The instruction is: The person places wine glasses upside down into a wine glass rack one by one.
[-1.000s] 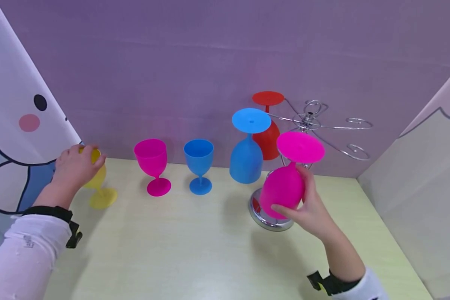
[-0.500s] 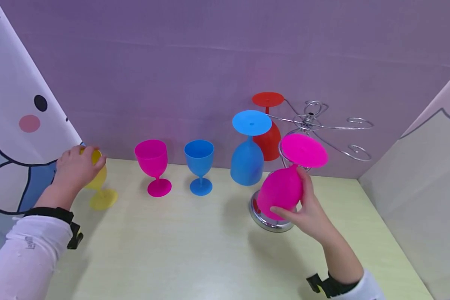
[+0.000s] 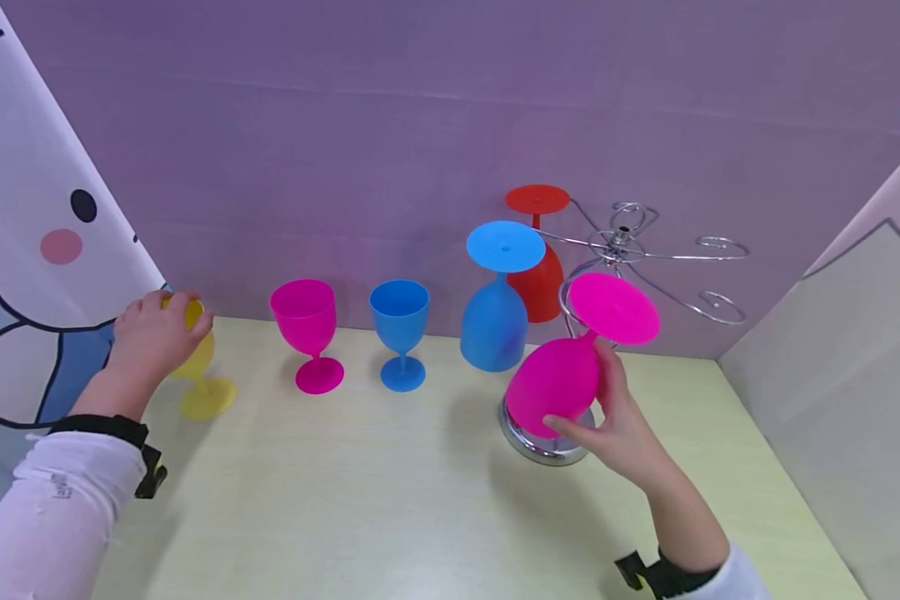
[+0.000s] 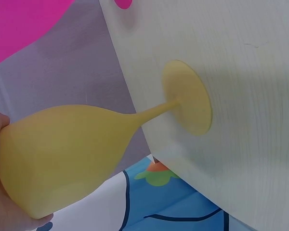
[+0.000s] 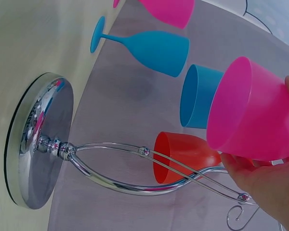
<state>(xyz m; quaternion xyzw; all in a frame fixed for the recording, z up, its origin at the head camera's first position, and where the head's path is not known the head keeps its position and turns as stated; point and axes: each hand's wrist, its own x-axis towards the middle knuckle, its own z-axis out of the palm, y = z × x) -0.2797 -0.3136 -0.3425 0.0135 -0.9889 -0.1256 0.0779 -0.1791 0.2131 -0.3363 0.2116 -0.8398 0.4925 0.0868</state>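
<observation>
Nearest, in the lower corners, a white left sleeve (image 3: 60, 525) and a right sleeve (image 3: 735, 579), each with a black strap (image 3: 103, 427) at the wrist. Next, over the pale table (image 3: 330, 483), the right hand (image 3: 622, 433), thumb on one side of the bowl and fingers on the other, pinching an inverted pink goblet (image 3: 562, 375) clear of the tabletop: mouth down, tilted, disc foot up and rightward, in front of a chrome rack (image 3: 619, 243) and overlapping its round base (image 3: 546, 454). No telling whether goblet and rack touch. Across to the left, the left hand (image 3: 150, 340), fingers curled round the bowl of an upright yellow goblet (image 4: 70, 156) near the rim; foot at the tabletop, contact there hard to judge. Between the hands, farther in, an upright pink goblet (image 3: 304, 317) and beside it an upright blue goblet (image 3: 401, 310). Hung foot-up from the rack, an inverted blue goblet (image 3: 495, 323); behind it, partly covered, a red goblet (image 3: 542, 283). Beyond everything, a purple backdrop (image 3: 420, 150), between a cartoon-printed panel (image 3: 22, 292) at left and a pale panel (image 3: 855, 350) at right.
</observation>
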